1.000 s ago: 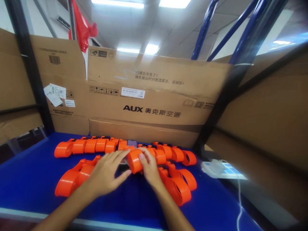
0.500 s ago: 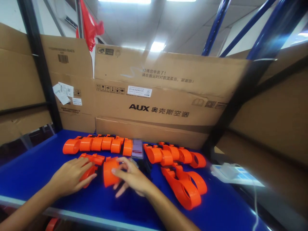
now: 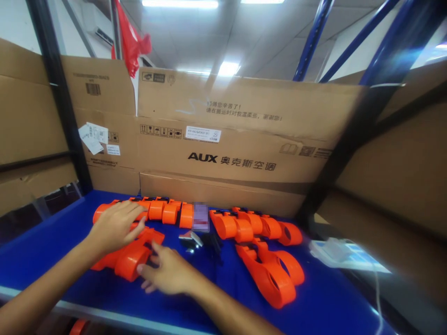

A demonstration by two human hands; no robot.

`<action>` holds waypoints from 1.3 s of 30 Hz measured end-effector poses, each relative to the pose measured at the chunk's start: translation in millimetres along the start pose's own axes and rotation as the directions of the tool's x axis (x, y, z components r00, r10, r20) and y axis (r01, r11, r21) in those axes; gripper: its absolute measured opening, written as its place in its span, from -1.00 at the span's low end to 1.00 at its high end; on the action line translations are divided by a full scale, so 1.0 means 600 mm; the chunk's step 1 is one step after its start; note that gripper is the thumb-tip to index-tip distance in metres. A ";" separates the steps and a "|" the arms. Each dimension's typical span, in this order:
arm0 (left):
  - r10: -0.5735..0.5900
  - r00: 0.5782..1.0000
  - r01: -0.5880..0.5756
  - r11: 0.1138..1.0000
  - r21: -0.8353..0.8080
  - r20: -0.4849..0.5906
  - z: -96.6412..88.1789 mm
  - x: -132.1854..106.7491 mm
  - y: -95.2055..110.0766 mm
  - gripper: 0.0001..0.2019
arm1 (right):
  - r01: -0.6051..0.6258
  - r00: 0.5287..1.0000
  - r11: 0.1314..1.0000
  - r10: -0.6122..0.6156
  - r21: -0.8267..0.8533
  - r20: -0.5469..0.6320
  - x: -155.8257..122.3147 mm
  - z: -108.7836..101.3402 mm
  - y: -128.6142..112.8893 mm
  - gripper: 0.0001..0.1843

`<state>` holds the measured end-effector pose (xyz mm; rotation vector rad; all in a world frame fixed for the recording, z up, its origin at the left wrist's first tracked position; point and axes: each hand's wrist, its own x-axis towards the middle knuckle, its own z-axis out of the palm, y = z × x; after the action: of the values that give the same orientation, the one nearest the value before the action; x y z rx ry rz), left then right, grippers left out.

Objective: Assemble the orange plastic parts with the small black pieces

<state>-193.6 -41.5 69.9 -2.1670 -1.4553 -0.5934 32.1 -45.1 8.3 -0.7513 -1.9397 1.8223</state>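
My left hand (image 3: 117, 223) lies over the left part of a back row of orange looped straps (image 3: 170, 214), fingers stretched out and nothing visibly gripped. It hides some of those loops. Just below it, an orange strap loop (image 3: 131, 263) rests on the blue surface among other orange pieces, which overlap so their edges are hard to separate. My right hand (image 3: 171, 272) holds that loop at its right side, with the thumb against it and the other fingers partly bent. A small silver-and-black item (image 3: 191, 240) and dark straps (image 3: 211, 244) lie right of the hands.
More orange looped straps (image 3: 260, 225) stand at the back right, with larger loops (image 3: 275, 279) in front of them. A pale card (image 3: 200, 217) stands between the rows. Cardboard (image 3: 230, 144) walls the back. A plastic-wrapped item (image 3: 349, 253) lies at the right edge.
My right hand has moved left with the orange strap loop, bringing it beside the other orange pieces. My left hand has shifted up and right toward the back row. The silver-and-black item now shows.
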 end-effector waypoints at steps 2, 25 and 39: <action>-0.005 0.999 0.006 1.000 -0.023 0.046 0.018 0.036 0.017 -0.67 | 0.002 1.000 0.999 -0.001 -0.046 0.021 0.000 0.001 0.000 -0.38; 0.182 0.951 -0.194 0.981 0.026 0.249 0.055 0.136 -0.010 -0.14 | 0.266 0.847 0.934 -0.344 -0.238 -0.404 -0.101 -0.145 -0.074 -0.73; 0.441 0.892 -0.451 0.868 -0.205 -0.095 -0.064 0.141 0.175 -0.12 | 0.483 0.642 0.874 -0.305 0.062 -0.704 -0.087 -0.206 -0.063 -0.32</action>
<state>-69.6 -37.0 135.9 -2.5328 -0.8406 -0.6500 143.0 20.6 61.5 -0.6974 -1.2320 1.2284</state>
